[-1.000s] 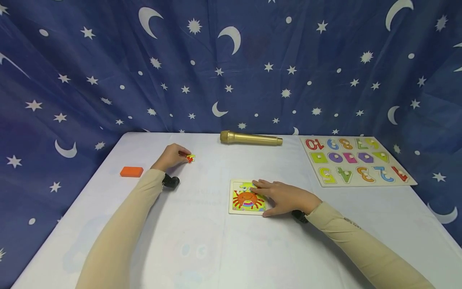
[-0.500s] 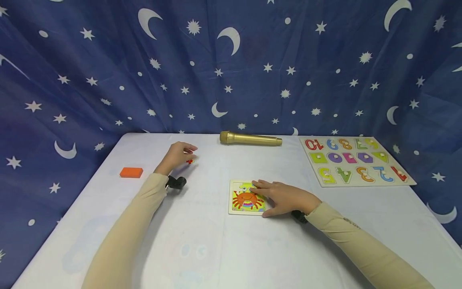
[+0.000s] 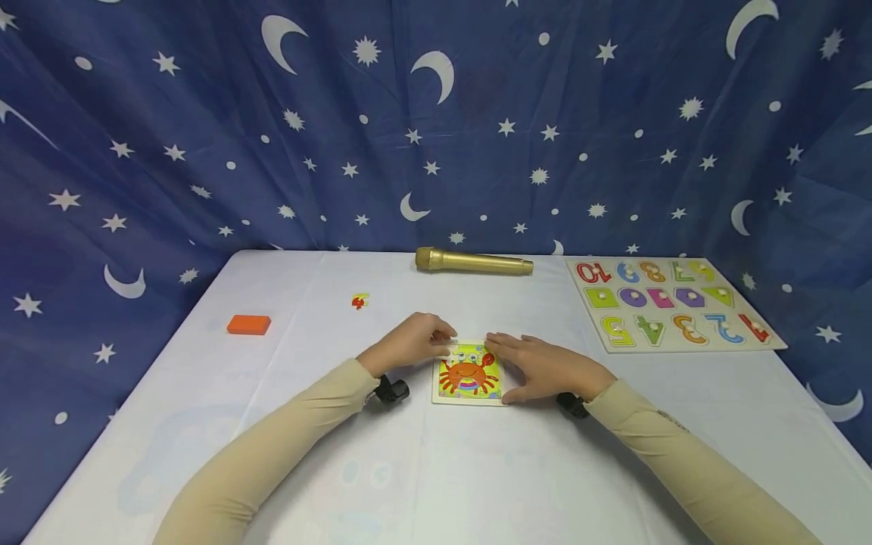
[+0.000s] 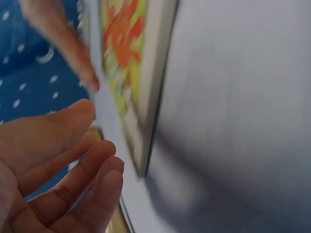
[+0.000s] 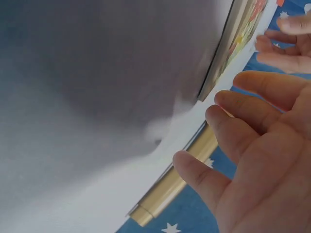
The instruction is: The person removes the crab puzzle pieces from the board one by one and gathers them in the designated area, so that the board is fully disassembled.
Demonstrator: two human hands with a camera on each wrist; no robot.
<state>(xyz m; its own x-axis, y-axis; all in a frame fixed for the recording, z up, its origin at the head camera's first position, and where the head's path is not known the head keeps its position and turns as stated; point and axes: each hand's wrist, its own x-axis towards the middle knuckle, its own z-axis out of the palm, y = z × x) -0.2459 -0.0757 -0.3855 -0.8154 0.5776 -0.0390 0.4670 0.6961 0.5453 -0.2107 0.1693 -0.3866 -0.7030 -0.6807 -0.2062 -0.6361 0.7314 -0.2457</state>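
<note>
A square crab puzzle (image 3: 468, 378) in a pale wooden frame lies on the white table. My left hand (image 3: 412, 341) is at its upper left corner, fingers loosely bent with nothing between them in the left wrist view. Pale wood shows at the puzzle's near corner (image 4: 132, 124) in that view. Along the right side, my right hand (image 3: 548, 367) has its fingers spread, fingertips right at the upper right corner and thumb by the lower right edge. A small red and yellow puzzle piece (image 3: 359, 301) lies alone on the table, farther back and left of both hands.
An orange block (image 3: 248, 325) lies at the left. Near the back edge is a gold microphone (image 3: 473, 262). At the back right sits a number-and-shape peg board (image 3: 671, 306). A blue star-and-moon curtain (image 3: 477, 151) hangs behind the table.
My left hand let go of the small puzzle piece, leaving it on the table, and came right and nearer to the crab puzzle. My right hand shifted slightly right, uncovering the crab's right claw.
</note>
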